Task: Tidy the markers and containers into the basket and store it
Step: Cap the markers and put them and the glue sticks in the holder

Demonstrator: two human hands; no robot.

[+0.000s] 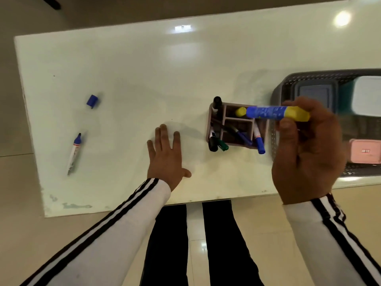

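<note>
My right hand [309, 149] grips a blue and yellow marker [274, 112] by its yellow end, holding it level above the pink divided organizer [237, 125]. Several markers stand in that organizer's compartments. My left hand [167, 155] lies flat and open on the white table [134, 79], left of the organizer. A blue-tipped marker [74, 153] without its cap lies near the table's left edge, with a loose blue cap [92, 101] beyond it. The grey perforated basket [288, 83] sits at the right, right of the organizer.
Inside the basket are a grey-lidded box [313, 92], a white-lidded box [367, 96] and a pink container [365, 150]. The table's near edge runs just in front of my legs. Beige tiled floor surrounds the table.
</note>
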